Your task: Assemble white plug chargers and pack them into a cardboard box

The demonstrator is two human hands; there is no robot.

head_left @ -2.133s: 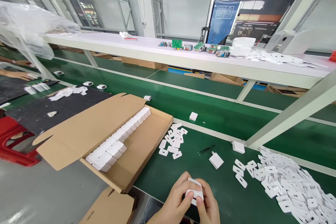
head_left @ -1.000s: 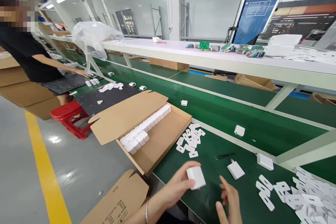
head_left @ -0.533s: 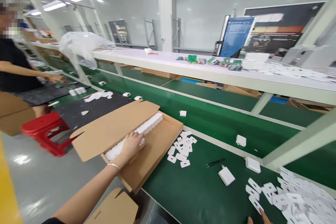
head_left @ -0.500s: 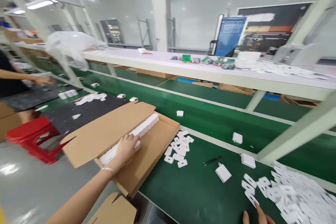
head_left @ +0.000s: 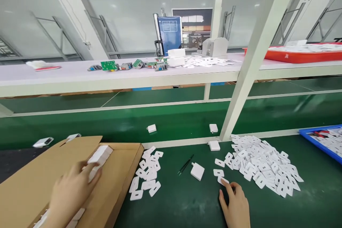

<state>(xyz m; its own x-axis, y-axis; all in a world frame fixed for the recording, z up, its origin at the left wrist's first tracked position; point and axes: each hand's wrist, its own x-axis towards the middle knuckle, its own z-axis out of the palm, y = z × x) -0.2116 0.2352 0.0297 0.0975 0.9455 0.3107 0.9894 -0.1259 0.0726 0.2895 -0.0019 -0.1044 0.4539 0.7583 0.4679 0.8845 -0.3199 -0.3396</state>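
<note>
My left hand (head_left: 71, 192) lies on the row of white chargers (head_left: 99, 155) inside the open cardboard box (head_left: 121, 171), fingers stretched over them; it is blurred. My right hand (head_left: 235, 205) rests on the green belt, its fingertips touching a small white film piece (head_left: 223, 181) at the near edge of a big heap of such pieces (head_left: 260, 164). A loose white charger (head_left: 197, 171) lies on the belt between my hands, with black tweezers (head_left: 185, 165) beside it.
A smaller cluster of white pieces (head_left: 146, 174) lies by the box. More chargers (head_left: 151, 128) sit further back on the belt. A slanted white frame post (head_left: 248, 74) rises at centre right. A blue tray (head_left: 322, 140) is at right; the shelf (head_left: 80, 76) holds circuit boards.
The camera has swung right. My left hand put the charger into the box and stays on the row. My right hand has reached forward to a white piece by the heap.
</note>
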